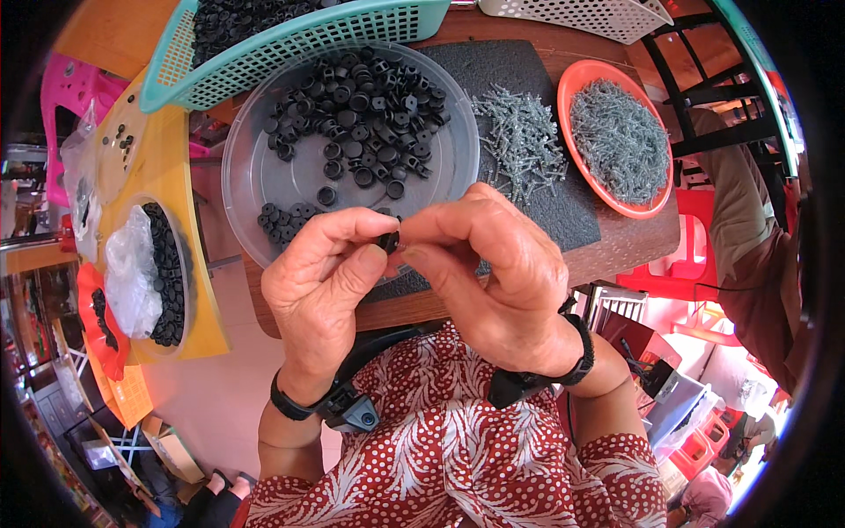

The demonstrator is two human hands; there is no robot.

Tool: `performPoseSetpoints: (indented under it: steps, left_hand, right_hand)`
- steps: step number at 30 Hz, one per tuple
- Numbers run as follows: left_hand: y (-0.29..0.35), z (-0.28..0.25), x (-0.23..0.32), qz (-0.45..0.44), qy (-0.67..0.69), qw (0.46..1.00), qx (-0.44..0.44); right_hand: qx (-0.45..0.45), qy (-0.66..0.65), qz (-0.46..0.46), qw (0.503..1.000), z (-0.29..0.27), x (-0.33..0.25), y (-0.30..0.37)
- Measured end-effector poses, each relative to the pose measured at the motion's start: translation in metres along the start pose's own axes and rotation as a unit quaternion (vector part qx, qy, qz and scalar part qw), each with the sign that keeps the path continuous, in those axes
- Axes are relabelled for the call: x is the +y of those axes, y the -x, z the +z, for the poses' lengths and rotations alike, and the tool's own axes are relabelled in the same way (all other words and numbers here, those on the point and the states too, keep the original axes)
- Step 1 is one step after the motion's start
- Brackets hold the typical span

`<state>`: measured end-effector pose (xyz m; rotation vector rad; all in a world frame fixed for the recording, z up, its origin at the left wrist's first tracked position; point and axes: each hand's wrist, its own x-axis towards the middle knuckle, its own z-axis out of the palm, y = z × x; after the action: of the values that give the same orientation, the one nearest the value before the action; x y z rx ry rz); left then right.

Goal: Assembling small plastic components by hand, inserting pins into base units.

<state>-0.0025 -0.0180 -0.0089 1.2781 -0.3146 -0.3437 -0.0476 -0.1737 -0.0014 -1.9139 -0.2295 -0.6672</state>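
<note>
Over the near rim of a clear round tub (pixel 242 216), my two hands meet. My left hand (pixel 321 295) pinches a small black plastic part (pixel 388 239) between thumb and forefinger. Against its right side, the thumb and fingertips of my right hand (pixel 493 273) are pressed together; whatever they hold is hidden. Many black round plastic parts (pixel 356 114) are heaped in the tub, and a smaller cluster of black pieces (pixel 286 222) lies at its near left. To the right, a loose pile of silvery screws (pixel 519 145) rests on a black mat (pixel 572 211).
An orange-red bowl (pixel 563 97) of screws stands right of the mat. Behind the tub is a teal basket (pixel 304 62) of black parts, with a white basket (pixel 581 18) farther right. A yellow table (pixel 201 290) at left carries a plastic bag (pixel 134 273) and more black parts.
</note>
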Motion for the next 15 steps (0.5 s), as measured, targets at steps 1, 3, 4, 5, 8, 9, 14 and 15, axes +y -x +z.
performPoseSetpoints:
  steps: [1, 3, 4, 5, 8, 9, 14, 15]
  left_hand:
    - [-0.0002, 0.0004, 0.0005, 0.0, 0.0, 1.0, 0.0]
    - [-0.0006, 0.0012, 0.0012, -0.006, -0.005, 1.0, 0.001]
    - [-0.0007, 0.0012, 0.0011, -0.006, -0.005, 1.0, 0.001]
    - [-0.0007, 0.001, 0.001, -0.006, -0.001, 1.0, 0.0]
    - [-0.0003, 0.0017, 0.0013, -0.005, 0.01, 1.0, -0.002]
    - [-0.0001, 0.002, 0.0015, -0.005, 0.016, 1.0, -0.003]
    - [0.001, 0.0015, 0.0002, -0.013, 0.027, 1.0, -0.005]
    - [0.0013, 0.0017, -0.0002, -0.013, 0.024, 1.0, -0.006]
  right_hand:
    - [0.0, 0.0, 0.0, 1.0, -0.0001, -0.0003, 0.0]
    - [-0.005, -0.004, 0.007, 1.0, -0.0006, -0.0017, -0.0003]
    - [-0.005, -0.004, 0.007, 1.0, -0.001, -0.0025, -0.0003]
    - [-0.012, -0.006, 0.011, 1.0, -0.0015, -0.0034, -0.0002]
    - [-0.014, -0.005, 0.018, 1.0, -0.0011, -0.0027, 0.0012]
    - [-0.009, -0.003, 0.021, 1.0, -0.0008, -0.0023, 0.0017]
    - [0.004, -0.014, 0.034, 0.999, 0.0003, -0.0023, 0.0025]
    - [0.01, -0.013, 0.026, 1.0, 0.0007, -0.0015, 0.0028]
